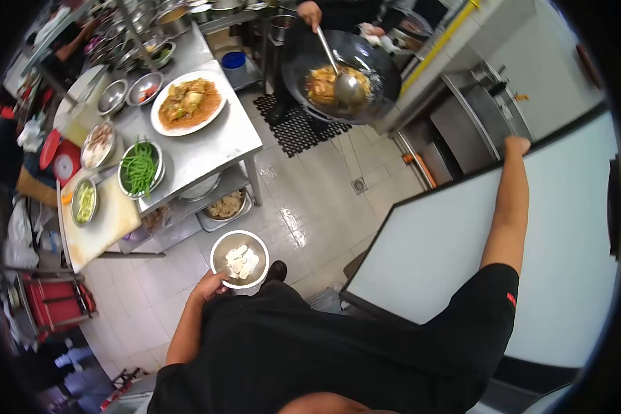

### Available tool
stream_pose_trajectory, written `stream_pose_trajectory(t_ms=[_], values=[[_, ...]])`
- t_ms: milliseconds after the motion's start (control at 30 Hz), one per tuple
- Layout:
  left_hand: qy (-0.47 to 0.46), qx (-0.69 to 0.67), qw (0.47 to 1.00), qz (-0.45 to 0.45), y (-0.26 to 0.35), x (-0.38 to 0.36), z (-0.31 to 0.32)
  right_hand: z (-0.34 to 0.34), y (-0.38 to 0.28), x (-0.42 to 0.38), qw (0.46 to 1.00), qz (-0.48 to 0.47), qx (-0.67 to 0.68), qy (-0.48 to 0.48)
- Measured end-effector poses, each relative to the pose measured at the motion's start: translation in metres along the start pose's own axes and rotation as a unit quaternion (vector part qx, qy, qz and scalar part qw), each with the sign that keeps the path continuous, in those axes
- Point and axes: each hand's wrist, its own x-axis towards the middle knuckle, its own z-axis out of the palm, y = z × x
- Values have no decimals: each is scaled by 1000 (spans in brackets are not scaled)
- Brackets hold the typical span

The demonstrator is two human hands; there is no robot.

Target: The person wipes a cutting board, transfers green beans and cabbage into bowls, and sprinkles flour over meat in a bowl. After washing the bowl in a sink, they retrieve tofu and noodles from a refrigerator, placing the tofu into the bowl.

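Observation:
My left hand (211, 284) grips the rim of a metal bowl (219, 250) on its near side, the thumb over the edge. Pale, white chunks (241, 261) lie in the bottom of this bowl, which is held low in front of my body. Stretched far out to the right, my right hand (517, 145) is closed at the dark-framed edge of a large white door panel (455, 238). Its fingers are partly hidden behind that edge.
Another person's hand (310, 14) works a ladle (350, 90) in a wok (297, 69). On the steel table (217, 148) stand a noodle plate (157, 114) and a bowl of green beans (140, 169). A cutting board (114, 217) juts from its near end. A black mat (300, 134) lies on the tiled floor.

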Motion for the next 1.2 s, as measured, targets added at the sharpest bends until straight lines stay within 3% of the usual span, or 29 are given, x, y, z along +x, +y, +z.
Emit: stream_pose_trajectory(t_ms=[200,233,367,533,600,767,833,933,1033,1100,1200], values=[[-21,0,1000,6,7,4,6,-46,-21,-36,991,-75,-23,105],[-30,6,1000,6,9,5,8,-71,-29,-48,994,-87,-47,55],[-33,-2,999,11,-1,7,0,-125,-60,-64,987,-131,18,90],[-47,-6,999,17,-1,4,-9,-206,-109,-120,986,-156,39,52],[-62,-4,998,16,1,9,-19,-225,-131,-140,973,-192,26,128],[-115,13,993,29,16,11,-49,-281,-171,-223,956,-215,51,193],[-148,47,988,26,22,14,-70,-296,-194,-254,932,-196,64,299],[-171,89,981,25,31,13,-98,-318,-210,-308,865,-241,122,423],[-222,154,963,13,40,9,-131,-339,-228,-355,867,-216,156,422],[-204,178,962,30,44,-1,-148,-350,-235,-390,861,-204,175,432],[-260,216,941,1,45,-5,-175,-359,-237,-435,831,-196,169,493]])
